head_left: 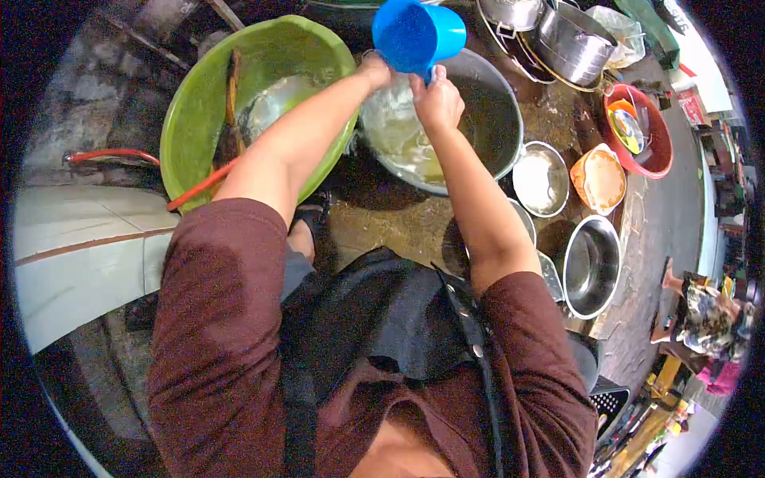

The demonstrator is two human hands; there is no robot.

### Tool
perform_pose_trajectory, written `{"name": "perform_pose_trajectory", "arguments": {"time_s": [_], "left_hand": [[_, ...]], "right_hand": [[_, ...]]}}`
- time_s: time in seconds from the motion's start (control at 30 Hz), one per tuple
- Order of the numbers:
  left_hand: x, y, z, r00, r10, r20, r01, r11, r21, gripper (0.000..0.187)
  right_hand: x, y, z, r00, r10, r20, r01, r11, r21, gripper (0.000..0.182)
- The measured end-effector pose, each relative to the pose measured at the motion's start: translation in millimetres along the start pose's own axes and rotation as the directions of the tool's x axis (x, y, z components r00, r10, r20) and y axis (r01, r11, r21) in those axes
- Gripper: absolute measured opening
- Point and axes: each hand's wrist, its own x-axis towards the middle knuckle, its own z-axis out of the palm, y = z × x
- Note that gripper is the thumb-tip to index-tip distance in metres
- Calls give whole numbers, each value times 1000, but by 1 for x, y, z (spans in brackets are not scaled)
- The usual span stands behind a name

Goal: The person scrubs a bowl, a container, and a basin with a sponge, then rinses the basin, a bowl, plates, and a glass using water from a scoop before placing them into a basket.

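Observation:
My right hand [438,101] grips the handle of a blue plastic dipper [442,36], which is tilted above a large grey basin [516,119]. Cloudy, splashing water [398,135] shows in the basin beneath the dipper. My left hand [376,72] reaches over the basin's left rim, close beside the dipper. Its fingers are mostly hidden, so whether it holds anything does not show. Below my left forearm stands a big green basin [179,119] with a long wooden stick [232,88] and a shiny, blurred round shape inside.
Metal pots [570,44] stand at the back right. Nearer are a white-filled bowl [542,179], an orange container [599,182], a red basin [665,151] with dishes and a steel bowl [592,267]. A red hose [119,153] lies left. Another person [709,319] is at far right.

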Motion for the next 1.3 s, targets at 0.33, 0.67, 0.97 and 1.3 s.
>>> {"name": "perform_pose_trajectory", "arguments": {"time_s": [0.33, 0.67, 0.97, 1.3], "left_hand": [[-102, -51, 86, 430, -447, 784, -546, 563, 620, 69], [-146, -42, 126, 515, -170, 840, -637, 580, 507, 72], [-161, -31, 110, 538, -156, 829, -773, 302, 558, 40], [-159, 22, 120, 784, 384, 488, -619, 538, 572, 17]], "right_hand": [[-54, 103, -47, 972, -114, 204, 154, 969, -194, 47], [-104, 125, -119, 846, -133, 516, 372, 840, -395, 31], [-101, 157, -156, 809, -105, 578, 480, 687, -546, 29], [-53, 165, -178, 958, -269, 95, 229, 528, -818, 12]]}}
